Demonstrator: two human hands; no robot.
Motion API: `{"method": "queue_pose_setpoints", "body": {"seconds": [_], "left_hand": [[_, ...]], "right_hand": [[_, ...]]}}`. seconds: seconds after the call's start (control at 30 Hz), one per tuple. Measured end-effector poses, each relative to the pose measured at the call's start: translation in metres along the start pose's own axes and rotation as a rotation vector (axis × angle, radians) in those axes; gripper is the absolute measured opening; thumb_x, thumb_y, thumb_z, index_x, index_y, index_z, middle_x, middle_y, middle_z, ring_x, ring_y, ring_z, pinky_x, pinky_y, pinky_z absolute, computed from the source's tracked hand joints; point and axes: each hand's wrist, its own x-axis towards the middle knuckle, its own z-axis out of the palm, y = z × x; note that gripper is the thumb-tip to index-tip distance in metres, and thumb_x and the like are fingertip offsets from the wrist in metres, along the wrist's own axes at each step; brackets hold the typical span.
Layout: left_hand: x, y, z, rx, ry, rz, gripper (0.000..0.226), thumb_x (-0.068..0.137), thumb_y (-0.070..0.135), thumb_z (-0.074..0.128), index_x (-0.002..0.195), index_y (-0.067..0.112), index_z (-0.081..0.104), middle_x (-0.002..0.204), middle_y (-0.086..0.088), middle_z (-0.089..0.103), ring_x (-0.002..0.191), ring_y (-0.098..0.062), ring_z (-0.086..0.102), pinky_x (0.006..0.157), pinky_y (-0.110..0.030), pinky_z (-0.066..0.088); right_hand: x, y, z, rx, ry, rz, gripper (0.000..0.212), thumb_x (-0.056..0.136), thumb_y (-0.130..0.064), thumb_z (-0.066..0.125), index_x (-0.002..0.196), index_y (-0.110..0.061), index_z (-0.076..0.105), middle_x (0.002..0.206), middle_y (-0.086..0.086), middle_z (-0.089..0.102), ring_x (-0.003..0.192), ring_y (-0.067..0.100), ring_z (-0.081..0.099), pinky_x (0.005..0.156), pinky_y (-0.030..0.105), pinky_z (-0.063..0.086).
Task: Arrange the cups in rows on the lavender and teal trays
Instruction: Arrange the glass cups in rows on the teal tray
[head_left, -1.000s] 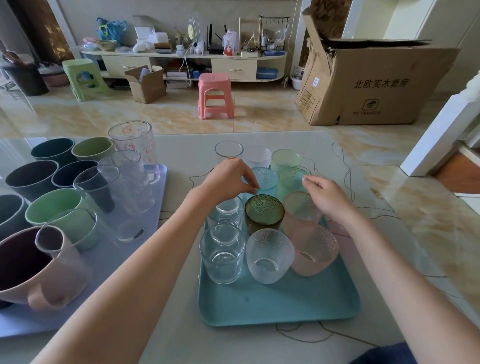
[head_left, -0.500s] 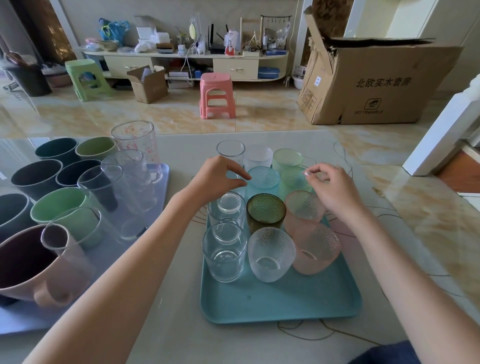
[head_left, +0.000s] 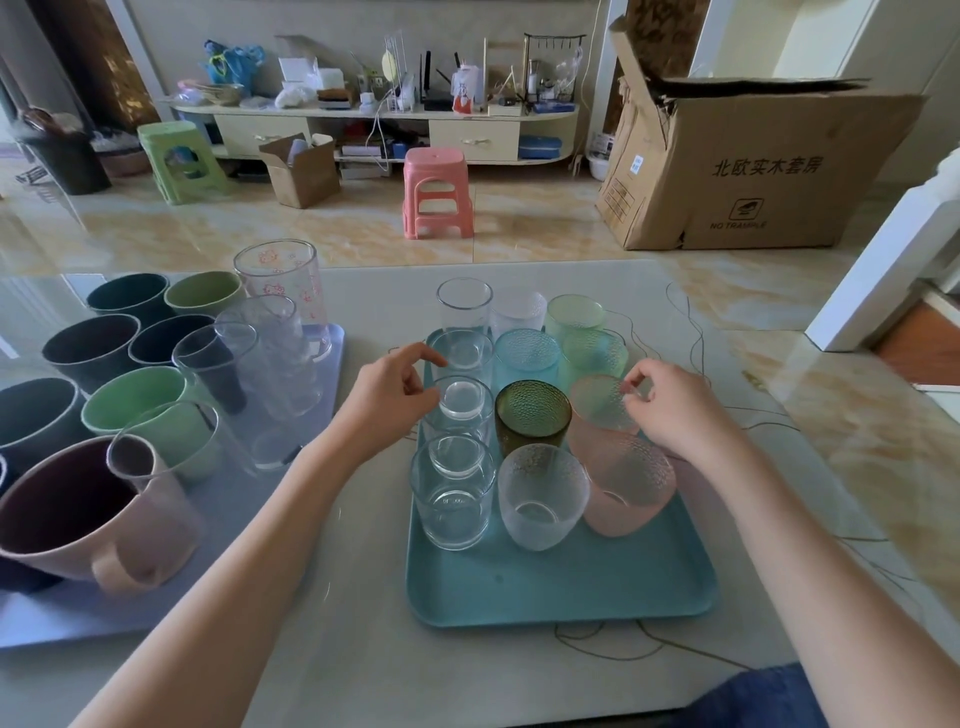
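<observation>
Head view: the left hand (head_left: 395, 397) is seen with fingers curled and nothing held, just beside the clear glasses (head_left: 460, 405) at the left edge of the teal tray (head_left: 561, 587). The right hand (head_left: 670, 410) is curled over a pink cup (head_left: 605, 402) near the right edge; whether it is pinched cannot be told. Three rows look nearly done. Small nudges are likely needed next. Room is left at the near edge. The lavender tray (head_left: 78, 618) is packed with cups (head_left: 135, 400) toward the tabletop's left edge.
</observation>
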Motion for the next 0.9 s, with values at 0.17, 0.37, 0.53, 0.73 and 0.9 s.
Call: {"method": "queue_pose_setpoints", "body": {"seconds": [0.17, 0.37, 0.53, 0.73, 0.9], "left_hand": [[-0.004, 0.003, -0.005, -0.035, -0.026, -0.013, 0.035, 0.079, 0.000, 0.059, 0.107, 0.022, 0.064, 0.066, -0.010, 0.053, 0.053, -0.014, 0.047, 0.047, -0.026, 0.053], [-0.005, 0.003, -0.005, -0.094, -0.033, -0.025, 0.039, 0.080, -0.001, 0.059, 0.112, 0.021, 0.064, 0.065, -0.009, 0.051, 0.051, -0.012, 0.047, 0.043, -0.013, 0.046], [-0.012, -0.001, -0.005, -0.185, 0.004, -0.038, 0.025, 0.087, 0.017, 0.062, 0.109, 0.027, 0.055, 0.063, -0.009, 0.047, 0.049, -0.014, 0.043, 0.042, -0.017, 0.044], [-0.025, -0.006, -0.015, -0.295, -0.105, -0.163, 0.031, 0.072, 0.037, 0.065, 0.061, 0.018, 0.042, 0.052, 0.003, 0.037, 0.047, -0.014, 0.032, 0.043, -0.022, 0.028], [-0.030, -0.002, -0.016, -0.223, -0.335, -0.168, 0.046, 0.079, 0.030, 0.073, 0.061, 0.020, 0.032, 0.051, 0.005, 0.033, 0.046, -0.013, 0.032, 0.043, -0.022, 0.026]], "right_hand": [[0.001, -0.002, 0.001, 0.027, 0.015, 0.010, 0.008, 0.091, -0.016, 0.052, 0.092, -0.015, 0.060, 0.051, -0.001, 0.048, 0.046, 0.017, 0.041, 0.046, 0.026, 0.028], [-0.001, -0.004, -0.002, 0.017, -0.064, 0.038, 0.012, 0.093, -0.025, 0.050, 0.096, -0.016, 0.058, 0.061, 0.002, 0.057, 0.050, 0.017, 0.046, 0.048, 0.025, 0.031], [-0.006, 0.001, -0.025, -0.112, -0.047, 0.124, 0.032, 0.090, -0.046, 0.050, 0.087, -0.014, 0.053, 0.076, 0.000, 0.059, 0.063, 0.018, 0.052, 0.057, 0.028, 0.037], [-0.026, -0.010, -0.047, -0.167, -0.481, 0.285, 0.046, 0.085, -0.050, 0.059, 0.070, -0.007, 0.057, 0.058, 0.007, 0.053, 0.046, 0.019, 0.046, 0.050, 0.022, 0.037], [-0.032, -0.013, -0.044, -0.299, -0.660, 0.238, 0.034, 0.089, -0.042, 0.058, 0.071, -0.014, 0.057, 0.057, 0.003, 0.053, 0.044, 0.013, 0.046, 0.044, 0.017, 0.033]]}}
